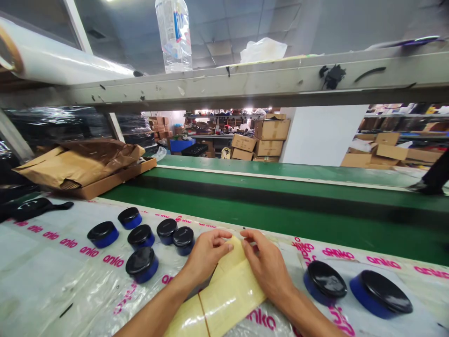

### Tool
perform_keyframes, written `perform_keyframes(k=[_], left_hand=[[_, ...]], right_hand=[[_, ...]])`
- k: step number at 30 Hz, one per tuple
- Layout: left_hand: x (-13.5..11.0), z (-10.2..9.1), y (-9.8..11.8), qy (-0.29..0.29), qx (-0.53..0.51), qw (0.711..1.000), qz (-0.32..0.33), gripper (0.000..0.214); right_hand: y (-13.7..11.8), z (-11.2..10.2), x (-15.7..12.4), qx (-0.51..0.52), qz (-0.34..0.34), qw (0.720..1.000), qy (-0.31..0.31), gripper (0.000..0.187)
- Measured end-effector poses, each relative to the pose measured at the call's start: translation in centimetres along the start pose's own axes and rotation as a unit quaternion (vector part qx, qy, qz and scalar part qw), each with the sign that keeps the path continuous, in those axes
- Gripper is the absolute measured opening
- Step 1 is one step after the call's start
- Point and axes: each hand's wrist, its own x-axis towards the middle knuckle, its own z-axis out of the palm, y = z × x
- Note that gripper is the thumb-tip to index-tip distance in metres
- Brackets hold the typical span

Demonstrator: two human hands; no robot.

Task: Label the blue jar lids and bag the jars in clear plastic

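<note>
A glossy pale-yellow label sheet [235, 292], with a brown line across its near part, runs from the table's near edge up between both hands. My left hand [208, 250] pinches its narrow far end, thumb toward the tip. At the opposite edge of that end, my right hand [266, 262] has curled fingers and thumb closed on the sheet. Whether a clear label is between the fingertips cannot be made out. Several round tins with black tops and blue sides [142, 264] stand left of my left hand. Two more such tins, one a black-topped tin [325, 283], stand to the right.
Plastic sheeting printed "anko" [87, 281] covers the table. Beyond lies a green conveyor belt [224, 206]. A cardboard tray [115, 180] with brown paper stands at left. Overhead, a metal shelf beam [252, 79] carries a plastic bottle [174, 37] and a film roll [70, 54].
</note>
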Motion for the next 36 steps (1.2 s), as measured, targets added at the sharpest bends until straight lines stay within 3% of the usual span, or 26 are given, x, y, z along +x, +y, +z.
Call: perform_keyframes(k=[4, 9, 15, 36], left_hand=[[-0.03, 0.17, -0.23, 0.010, 0.006, 1.000, 0.007, 0.025], [-0.37, 0.16, -0.09, 0.008, 0.019, 1.000, 0.013, 0.021], [-0.49, -0.03, 0.00, -0.025, 0.053, 0.998, 0.031, 0.019], [-0.85, 0.39, 0.29, 0.014, 0.094, 0.994, 0.051, 0.025]], right_hand=[[-0.12, 0.23, -0.47, 0.001, -0.042, 0.999, -0.023, 0.023], [-0.14, 0.21, -0.23, 0.023, 0.003, 0.999, -0.042, 0.021], [-0.05, 0.10, -0.01, 0.045, 0.032, 0.998, -0.034, 0.023], [-0.59, -0.12, -0.51, 0.054, 0.029, 0.998, -0.003, 0.019]])
